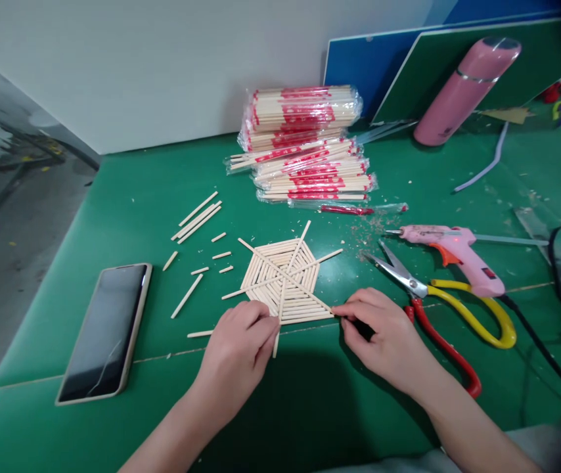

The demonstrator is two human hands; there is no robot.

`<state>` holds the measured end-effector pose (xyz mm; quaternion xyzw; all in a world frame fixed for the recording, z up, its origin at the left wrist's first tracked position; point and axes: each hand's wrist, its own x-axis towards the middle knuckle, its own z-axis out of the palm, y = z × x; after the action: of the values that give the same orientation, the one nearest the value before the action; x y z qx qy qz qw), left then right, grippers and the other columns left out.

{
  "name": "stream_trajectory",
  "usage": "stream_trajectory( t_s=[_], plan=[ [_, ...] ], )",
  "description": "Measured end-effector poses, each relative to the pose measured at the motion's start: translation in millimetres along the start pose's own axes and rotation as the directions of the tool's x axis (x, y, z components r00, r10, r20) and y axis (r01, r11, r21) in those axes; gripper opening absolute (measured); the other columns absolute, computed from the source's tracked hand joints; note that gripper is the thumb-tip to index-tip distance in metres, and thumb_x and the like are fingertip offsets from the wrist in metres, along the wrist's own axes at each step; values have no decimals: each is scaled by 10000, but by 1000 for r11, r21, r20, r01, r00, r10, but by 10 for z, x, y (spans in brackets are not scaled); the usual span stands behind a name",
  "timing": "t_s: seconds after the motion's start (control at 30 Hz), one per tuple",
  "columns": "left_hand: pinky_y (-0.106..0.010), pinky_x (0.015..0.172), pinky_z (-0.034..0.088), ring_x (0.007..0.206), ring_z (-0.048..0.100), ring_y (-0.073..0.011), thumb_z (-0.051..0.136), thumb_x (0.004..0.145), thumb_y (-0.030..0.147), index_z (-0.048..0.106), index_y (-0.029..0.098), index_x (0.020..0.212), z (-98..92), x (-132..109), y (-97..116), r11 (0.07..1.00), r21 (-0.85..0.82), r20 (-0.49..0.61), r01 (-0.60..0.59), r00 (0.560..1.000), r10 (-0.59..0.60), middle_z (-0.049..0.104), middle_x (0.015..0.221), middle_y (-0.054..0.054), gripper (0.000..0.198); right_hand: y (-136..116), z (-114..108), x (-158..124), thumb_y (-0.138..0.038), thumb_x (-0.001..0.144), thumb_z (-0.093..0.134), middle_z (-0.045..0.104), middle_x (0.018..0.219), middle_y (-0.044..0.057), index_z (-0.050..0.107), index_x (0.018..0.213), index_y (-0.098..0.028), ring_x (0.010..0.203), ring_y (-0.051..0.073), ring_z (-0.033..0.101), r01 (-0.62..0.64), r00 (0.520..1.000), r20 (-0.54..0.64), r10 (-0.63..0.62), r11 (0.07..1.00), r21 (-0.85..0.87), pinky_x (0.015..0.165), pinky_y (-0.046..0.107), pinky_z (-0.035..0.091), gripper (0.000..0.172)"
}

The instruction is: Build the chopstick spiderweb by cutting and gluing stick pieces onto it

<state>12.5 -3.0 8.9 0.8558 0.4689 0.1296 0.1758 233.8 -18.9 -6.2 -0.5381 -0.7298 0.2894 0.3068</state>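
Note:
A hexagonal web of wooden sticks [300,309] lies flat on the green table, with spokes crossing at its middle and rows of sticks between them. My left hand [241,345] is closed, its fingertips pinched at the web's near-left corner beside a spoke end. One stick [199,334] pokes out to the left of this hand; whether the hand touches it I cannot tell. My right hand [383,335] has its fingertips on the near-right corner, at the other end of the nearest edge stick, with the thumb just below. The fingertips partly hide both stick ends.
Cut stick pieces [186,295] and longer sticks [196,220] lie left of the web, beside a phone [106,332]. Packaged chopsticks [310,144] are piled behind. To the right are scissors [411,282], a pink glue gun [458,249] with its cord, and a pink flask [468,92].

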Motion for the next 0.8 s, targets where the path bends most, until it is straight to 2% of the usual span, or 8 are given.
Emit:
stream_trajectory(
  t_s=[0.3,0.8],
  plan=[
    [-310,669,434,756,506,-165,426,839,155,611,156,795,40,0,-4,999,-18,-74,-28,997,27,558,807,-54,190,19,18,-11,-90,734,495,555,737,34,630,861,-171,701,153,508,7,1000,-17,-7,1000,0,640,299,431,202],
    [-313,674,429,771,504,-168,433,838,155,601,170,821,47,-14,-9,1000,-20,-71,-22,997,20,556,827,-51,170,6,19,9,-106,745,486,554,718,31,630,827,-169,687,150,512,6,1000,-12,-7,1000,-14,627,289,427,178]
  ],
)
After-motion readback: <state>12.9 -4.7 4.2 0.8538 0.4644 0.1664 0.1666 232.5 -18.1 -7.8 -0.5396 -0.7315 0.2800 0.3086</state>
